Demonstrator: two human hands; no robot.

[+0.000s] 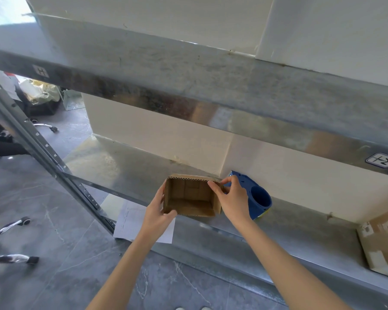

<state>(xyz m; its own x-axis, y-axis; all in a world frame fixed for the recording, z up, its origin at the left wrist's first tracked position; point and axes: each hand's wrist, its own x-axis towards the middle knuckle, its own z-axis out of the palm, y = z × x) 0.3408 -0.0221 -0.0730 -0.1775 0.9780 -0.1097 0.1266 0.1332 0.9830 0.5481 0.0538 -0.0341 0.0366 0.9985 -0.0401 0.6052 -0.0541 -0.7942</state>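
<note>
"Cardboard box (189, 195), where is it?"
"At the front of the metal shelf (300, 231), open side facing up, just beside a blue tape dispenser (259, 199). Paper (130, 222) lies near its left."
"And the hands?"
"Left hand (158, 209) grips the left wall, thumb at the near corner. Right hand (231, 198) pinches the right wall's rim, fingers together on it."

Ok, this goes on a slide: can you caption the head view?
Left hand and right hand grip an open cardboard box at a metal shelf, beside a blue tape dispenser.
</note>
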